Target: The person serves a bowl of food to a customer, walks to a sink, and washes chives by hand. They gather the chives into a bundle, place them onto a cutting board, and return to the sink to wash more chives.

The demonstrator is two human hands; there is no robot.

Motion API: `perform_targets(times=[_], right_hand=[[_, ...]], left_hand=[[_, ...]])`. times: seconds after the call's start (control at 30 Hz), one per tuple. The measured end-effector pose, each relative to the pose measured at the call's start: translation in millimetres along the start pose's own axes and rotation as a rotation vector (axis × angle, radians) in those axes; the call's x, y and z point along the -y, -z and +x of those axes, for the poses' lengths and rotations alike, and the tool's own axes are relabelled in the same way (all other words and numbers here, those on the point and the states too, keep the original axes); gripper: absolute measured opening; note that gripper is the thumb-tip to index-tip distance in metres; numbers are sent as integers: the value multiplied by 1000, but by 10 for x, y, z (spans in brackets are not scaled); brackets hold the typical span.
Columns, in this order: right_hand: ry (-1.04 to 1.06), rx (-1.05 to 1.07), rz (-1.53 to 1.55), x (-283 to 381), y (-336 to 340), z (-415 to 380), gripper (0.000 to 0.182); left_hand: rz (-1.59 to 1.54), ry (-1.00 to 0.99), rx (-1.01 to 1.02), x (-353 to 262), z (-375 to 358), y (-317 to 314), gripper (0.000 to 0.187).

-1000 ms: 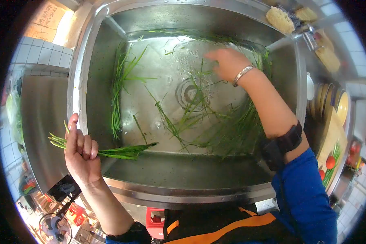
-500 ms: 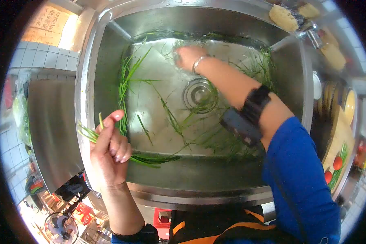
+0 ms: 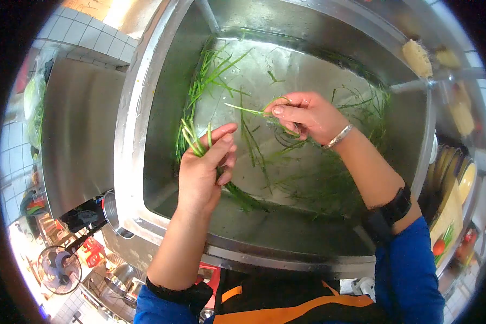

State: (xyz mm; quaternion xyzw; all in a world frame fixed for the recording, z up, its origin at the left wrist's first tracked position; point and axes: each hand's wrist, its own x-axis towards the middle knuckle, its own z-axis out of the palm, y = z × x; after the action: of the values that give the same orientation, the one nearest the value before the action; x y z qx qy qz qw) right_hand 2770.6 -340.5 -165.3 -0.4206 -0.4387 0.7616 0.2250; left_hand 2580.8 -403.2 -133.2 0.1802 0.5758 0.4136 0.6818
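My left hand (image 3: 206,167) is wrapped round a small bunch of green stalks (image 3: 191,136), pale ends up and green leaves trailing below the fist, over the left part of the metal sink (image 3: 318,240). Above the sink's middle, my right hand (image 3: 308,116) pinches a thin green stalk (image 3: 245,109) whose pale end points left toward my left hand. The two hands are apart. Loose green leaves (image 3: 210,73) lie in the water along the left wall, with more (image 3: 375,116) at the right side. The drain is partly hidden behind my right hand.
Left of the sink stands a metal panel (image 3: 81,129), with a fan (image 3: 59,269) at the lower left. Sponges (image 3: 417,58) sit by the right rim. On the far right, a cutting board (image 3: 449,216) holds a tomato (image 3: 439,247) and greens.
The view has shifted and turned. My right hand has come up from the water at the back toward my left hand, now with a stalk in its fingers. My left hand still holds its bunch.
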Motion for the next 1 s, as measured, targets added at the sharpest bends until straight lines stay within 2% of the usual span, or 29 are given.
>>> perform_targets(times=[0.13,0.37,0.43,0.47,0.53,0.57,0.6,0.67,0.7,0.77,0.8,0.87,0.9,0.97,1.0], right_hand=[[3,65,102,-50,-98,-49,22],[0,93,9,-51,-232,-86,20],[220,124,-153,-113,-266,-58,23],[222,120,-152,-119,-288,-94,23],[328,84,-344,-112,-350,-177,23],[477,19,-629,-153,-345,-190,20],[477,19,-629,-178,-338,-203,20],[355,-41,-1068,-246,-296,-255,15],[343,-75,-1122,-333,-232,-258,18],[-75,11,-1420,-321,-61,-302,17],[-73,14,-1421,-306,24,-336,17],[-213,24,-1705,-280,155,-401,18],[-220,26,-1702,-227,153,-395,18],[449,-309,-1479,-72,105,-359,23],[470,-310,-1302,19,36,-298,23]], left_hand=[[29,-84,7,71,27,-110,28],[108,-134,-93,62,68,-131,18],[167,-140,-132,58,73,-100,16],[170,-140,-129,64,66,-82,16],[157,-200,-142,61,61,-50,13],[94,-232,-204,35,68,-59,8],[87,-263,-216,-11,61,-48,7],[84,-299,-243,-74,65,29,7],[65,-311,-234,-107,75,92,8],[69,-308,-235,-184,77,159,8],[70,-302,-237,-208,73,188,8],[88,-288,-197,-246,34,204,8],[109,-241,-173,-257,23,203,8],[147,-198,-86,-233,24,201,10],[149,-196,-81,-227,14,181,10]])
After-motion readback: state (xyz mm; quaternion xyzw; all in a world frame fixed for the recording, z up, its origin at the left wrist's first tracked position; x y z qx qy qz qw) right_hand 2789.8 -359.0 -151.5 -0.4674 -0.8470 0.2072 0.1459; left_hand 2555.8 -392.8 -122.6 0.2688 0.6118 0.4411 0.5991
